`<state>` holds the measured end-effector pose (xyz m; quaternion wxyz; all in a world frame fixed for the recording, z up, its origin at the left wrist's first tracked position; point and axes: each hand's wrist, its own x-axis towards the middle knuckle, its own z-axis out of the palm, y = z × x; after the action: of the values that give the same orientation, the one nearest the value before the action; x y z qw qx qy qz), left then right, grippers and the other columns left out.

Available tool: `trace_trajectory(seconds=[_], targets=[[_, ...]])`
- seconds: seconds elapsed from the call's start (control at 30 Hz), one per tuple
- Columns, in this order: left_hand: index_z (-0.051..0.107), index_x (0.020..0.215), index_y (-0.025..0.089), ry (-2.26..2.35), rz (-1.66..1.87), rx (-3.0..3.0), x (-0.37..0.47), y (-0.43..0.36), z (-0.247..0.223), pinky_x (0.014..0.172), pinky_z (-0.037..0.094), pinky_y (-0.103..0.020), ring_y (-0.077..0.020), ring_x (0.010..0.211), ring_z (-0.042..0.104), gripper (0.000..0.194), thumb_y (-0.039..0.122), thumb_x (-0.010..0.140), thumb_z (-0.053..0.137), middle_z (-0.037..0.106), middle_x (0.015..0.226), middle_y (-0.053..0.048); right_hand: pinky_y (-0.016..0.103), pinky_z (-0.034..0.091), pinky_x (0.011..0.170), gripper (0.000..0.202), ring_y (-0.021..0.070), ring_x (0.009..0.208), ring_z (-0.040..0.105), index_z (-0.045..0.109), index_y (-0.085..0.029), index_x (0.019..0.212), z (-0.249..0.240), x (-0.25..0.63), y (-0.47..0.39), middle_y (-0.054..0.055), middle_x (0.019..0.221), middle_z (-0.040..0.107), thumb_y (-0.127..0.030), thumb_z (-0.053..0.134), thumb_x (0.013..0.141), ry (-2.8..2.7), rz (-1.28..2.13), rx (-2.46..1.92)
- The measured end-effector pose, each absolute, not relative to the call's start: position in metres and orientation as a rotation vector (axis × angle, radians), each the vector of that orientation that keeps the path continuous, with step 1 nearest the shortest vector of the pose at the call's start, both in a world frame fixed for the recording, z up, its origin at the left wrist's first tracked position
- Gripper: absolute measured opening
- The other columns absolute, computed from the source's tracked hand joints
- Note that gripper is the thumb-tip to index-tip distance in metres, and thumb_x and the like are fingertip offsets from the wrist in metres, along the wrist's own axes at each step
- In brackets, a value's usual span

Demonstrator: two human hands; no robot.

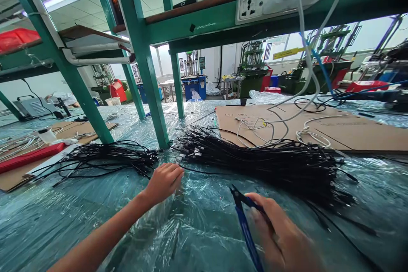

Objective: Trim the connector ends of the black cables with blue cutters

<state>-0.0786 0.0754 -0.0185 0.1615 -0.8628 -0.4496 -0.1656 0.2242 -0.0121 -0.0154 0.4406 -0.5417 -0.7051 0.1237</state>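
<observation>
My left hand (pixel 165 182) is closed just in front of the near ends of the black cables, its fingertips toward the large bundle; what it holds, if anything, is too small to make out. In my right hand (pixel 280 229) is a pair of blue-handled cutters (pixel 245 225), jaws pointing up and slightly parted. A thick bundle of black cables (pixel 267 165) with pale connector ends lies beyond my hands, at the centre and right. To the left is a smaller, looser pile of black cables (pixel 111 157).
Plastic film covers the table (pixel 204 216). Green frame posts (pixel 153 89) rise behind the cables, with a power strip (pixel 270 2) on the crossbar. Flat cardboard (pixel 360 127) with white cords lies at the right. A red strip (pixel 32 157) is on the left.
</observation>
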Motion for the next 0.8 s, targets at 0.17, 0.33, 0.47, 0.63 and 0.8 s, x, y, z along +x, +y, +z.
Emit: trace_trajectory(seconds=[0.17,0.33,0.47,0.63,0.8], targets=[[0.060,0.112,0.016,-1.211,-0.291,-2.585,0.011,0.112,-0.001,0.080,0.055,-0.040,-0.0208,0.093,0.064,0.024,0.029,0.092,0.058,0.064,0.112,-0.008,0.026,0.051,0.064,0.053,0.0181,0.071,0.063,0.064,-0.022,0.104,-0.011,0.207,-0.021,0.002,0.077,0.066,-0.065,0.040,0.085,-1.507,0.762,-1.355],[0.059,0.115,0.015,-1.154,-0.115,-2.671,0.087,0.140,0.007,0.079,0.055,-0.041,-0.0212,0.093,0.064,0.027,0.029,0.092,0.058,0.063,0.113,-0.008,0.028,0.049,0.073,0.061,0.0218,0.083,0.061,0.062,-0.021,0.107,-0.013,0.208,-0.019,0.004,0.088,0.065,-0.064,0.065,0.063,-1.302,1.016,-1.314],[0.058,0.116,0.015,-1.149,-0.014,-2.689,0.114,0.151,0.015,0.077,0.056,-0.039,-0.0209,0.092,0.064,0.028,0.029,0.092,0.058,0.063,0.112,-0.008,0.029,0.046,0.073,0.055,0.0200,0.080,0.057,0.060,-0.019,0.103,-0.016,0.211,-0.012,0.003,0.086,0.061,-0.055,0.061,0.062,-1.209,1.138,-1.263],[0.059,0.116,0.016,-1.149,-0.059,-2.626,0.111,0.162,0.053,0.078,0.056,-0.040,-0.0213,0.093,0.064,0.028,0.029,0.092,0.058,0.063,0.113,-0.008,0.030,0.044,0.077,0.055,0.0191,0.081,0.056,0.060,-0.018,0.106,-0.017,0.212,-0.012,0.004,0.093,0.060,-0.050,0.062,0.061,-1.146,1.230,-1.237],[0.058,0.116,0.015,-1.151,-0.220,-2.479,0.095,0.173,0.117,0.079,0.056,-0.041,-0.0213,0.093,0.064,0.028,0.030,0.092,0.058,0.063,0.113,-0.008,0.030,0.044,0.076,0.051,0.0172,0.078,0.054,0.062,-0.021,0.108,-0.019,0.213,-0.017,0.003,0.095,0.059,-0.045,0.066,0.063,-1.137,1.297,-1.182]])
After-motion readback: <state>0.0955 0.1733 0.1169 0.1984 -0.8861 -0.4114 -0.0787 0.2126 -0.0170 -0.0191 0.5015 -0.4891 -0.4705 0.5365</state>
